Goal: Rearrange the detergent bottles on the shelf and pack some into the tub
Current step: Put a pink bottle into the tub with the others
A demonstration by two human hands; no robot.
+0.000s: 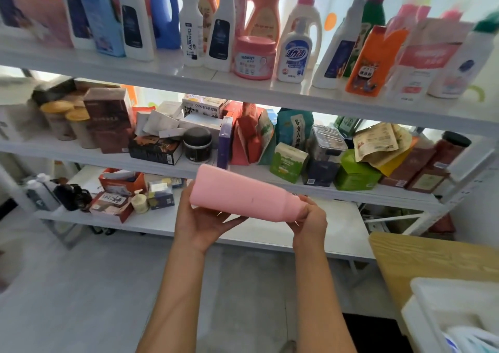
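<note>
Both hands grip pink bottle (pixel 243 193).

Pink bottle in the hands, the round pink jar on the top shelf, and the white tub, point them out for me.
pink bottle (pixel 243 194), head view, middle of its body
pink jar (pixel 253 58), head view, front label
white tub (pixel 426 288), head view, near rim

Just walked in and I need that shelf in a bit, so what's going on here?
A person stands at the shelf, holding a pink bottle sideways in both hands. The left hand cradles its base from below and the right hand grips the cap end. The bottle is off the shelves, in front of the middle one. The top shelf holds a row of upright detergent bottles. A white tub sits at the lower right on a wooden table; the pink bottle is not in it.
</note>
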